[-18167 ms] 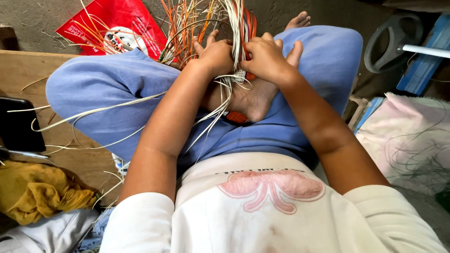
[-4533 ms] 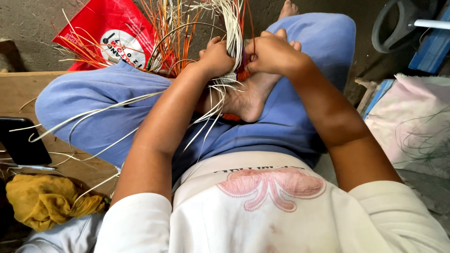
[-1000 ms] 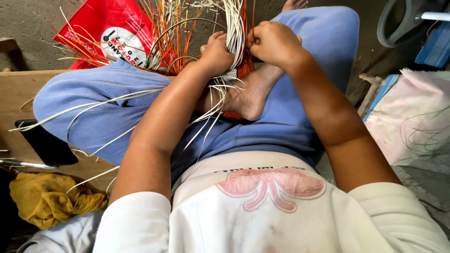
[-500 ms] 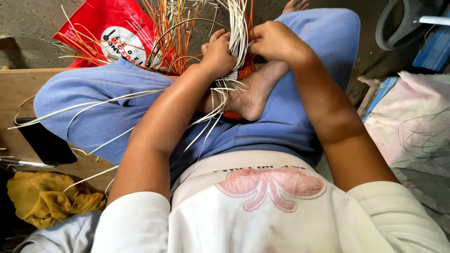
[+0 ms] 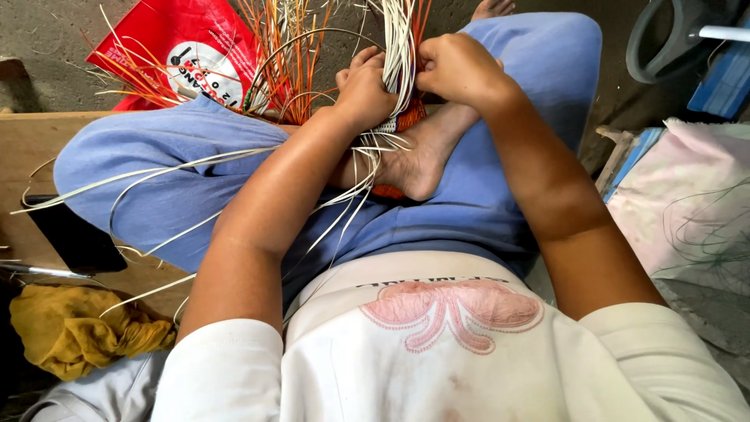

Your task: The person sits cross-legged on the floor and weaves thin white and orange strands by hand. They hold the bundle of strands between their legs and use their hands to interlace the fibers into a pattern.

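Note:
I sit cross-legged in blue trousers with a woven piece of white and orange cane strips (image 5: 394, 117) resting against my bare foot (image 5: 418, 164). My left hand (image 5: 367, 90) grips the piece from the left, fingers closed around a bundle of upright white strips (image 5: 400, 39). Just to its right, my right hand (image 5: 457, 66) is closed on the same bundle, pinching strips near the top. Loose white strips (image 5: 156, 176) trail leftward over my thigh. Orange strips (image 5: 285, 55) fan upward behind the hands.
A red printed bag (image 5: 187, 55) lies on the floor beyond my knee. A dark phone (image 5: 74, 238) and a yellow cloth (image 5: 74, 332) lie on the wooden board (image 5: 31, 148) at left. A pale pink cloth (image 5: 687, 203) lies at right, a grey ring-shaped object (image 5: 664, 43) beyond it.
Both hands stay on the strip bundle; the right hand has shifted slightly along the strips. The view has barely moved.

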